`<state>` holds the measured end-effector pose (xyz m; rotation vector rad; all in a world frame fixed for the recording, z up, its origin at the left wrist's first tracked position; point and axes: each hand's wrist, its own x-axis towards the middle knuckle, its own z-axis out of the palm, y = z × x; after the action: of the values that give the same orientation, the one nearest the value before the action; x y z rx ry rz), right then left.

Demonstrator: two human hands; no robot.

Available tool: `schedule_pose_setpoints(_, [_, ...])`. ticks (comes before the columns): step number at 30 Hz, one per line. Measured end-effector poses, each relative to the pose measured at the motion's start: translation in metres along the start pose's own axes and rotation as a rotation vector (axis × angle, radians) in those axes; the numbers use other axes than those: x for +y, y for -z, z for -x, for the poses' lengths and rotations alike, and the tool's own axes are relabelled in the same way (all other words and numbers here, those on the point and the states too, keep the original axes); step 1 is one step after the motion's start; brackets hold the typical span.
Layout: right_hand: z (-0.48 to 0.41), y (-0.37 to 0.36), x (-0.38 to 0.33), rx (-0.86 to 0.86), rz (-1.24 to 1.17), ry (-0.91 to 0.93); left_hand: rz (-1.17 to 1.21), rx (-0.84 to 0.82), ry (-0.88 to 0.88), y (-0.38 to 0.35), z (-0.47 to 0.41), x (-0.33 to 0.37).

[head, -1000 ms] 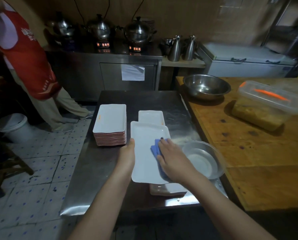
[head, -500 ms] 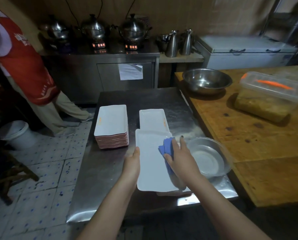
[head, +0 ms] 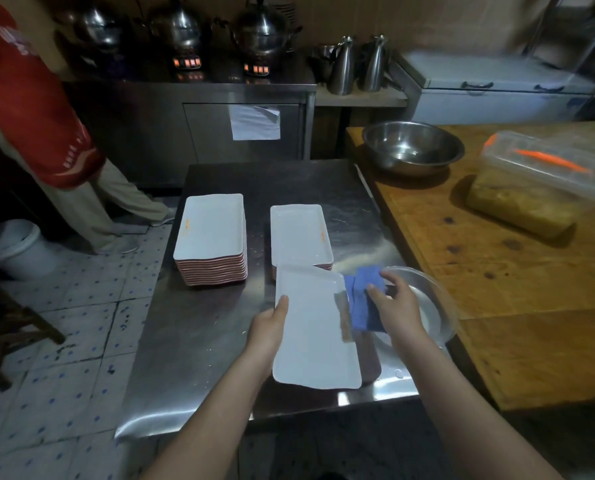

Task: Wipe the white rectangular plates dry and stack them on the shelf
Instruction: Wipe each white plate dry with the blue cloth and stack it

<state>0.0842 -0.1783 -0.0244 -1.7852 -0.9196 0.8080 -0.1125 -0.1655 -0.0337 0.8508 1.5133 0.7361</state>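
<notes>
"Steel table (head: 199, 341) looks crowded from where I stand. What's on it?"

"Biggest is the tall stack of plates (head: 213, 233) at the far left, then a lower stack (head: 299, 233) near it on the right. Closest to me is the plate (head: 315, 334) I'm drying. It seems lifted and tilted, with its near end close to the table's front edge."

"How are you holding it?"

"My left hand (head: 270, 327) grips the left rim, thumb on top and fingers underneath. My right hand (head: 398, 306) pinches the blue cloth (head: 363, 299) at the right rim. It's blurred there, so I can't tell whether the cloth wraps the edge or only touches it."

"What could go wrong?"

"One hand carries the whole plate by a single rim. If it's wet, a hard push from the cloth could twist it out from under my thumb, and it would hit the table's edge or the tiled floor (head: 64, 341). My right wrist also hangs just over the shallow metal dish (head: 434, 306), so a wide wipe could knock that. And a half-dried plate set on a stack would trap water."
</notes>
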Motion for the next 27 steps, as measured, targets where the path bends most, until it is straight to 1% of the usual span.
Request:
schedule_pose_setpoints(4, [-0.009, -0.003, 0.007, -0.026, -0.047, -0.035, -0.023, 0.019, 0.004, -0.009, -0.010, -0.008])
schedule_pose_setpoints(9, [-0.019, -0.010, 0.008, -0.066, -0.097, -0.046, -0.186, 0.112, -0.027, -0.018, -0.023, -0.011])
schedule_pose_setpoints(14, [-0.028, -0.014, 0.009, -0.106, -0.118, -0.060, -0.274, 0.143, -0.021, -0.027, -0.035, -0.016])
schedule_pose_setpoints(18, [-0.034, -0.017, 0.011, -0.157, -0.102, -0.066, -0.462, 0.189, -0.058, -0.036, -0.042, -0.021])
schedule_pose_setpoints(24, [-0.044, -0.018, 0.015, -0.224, -0.076, -0.077, -0.501, 0.243, -0.108, -0.052, -0.050, -0.029])
schedule_pose_setpoints(27, [-0.050, -0.018, 0.015, -0.242, -0.075, -0.084, -0.582, 0.247, -0.120, -0.054, -0.052, -0.036])
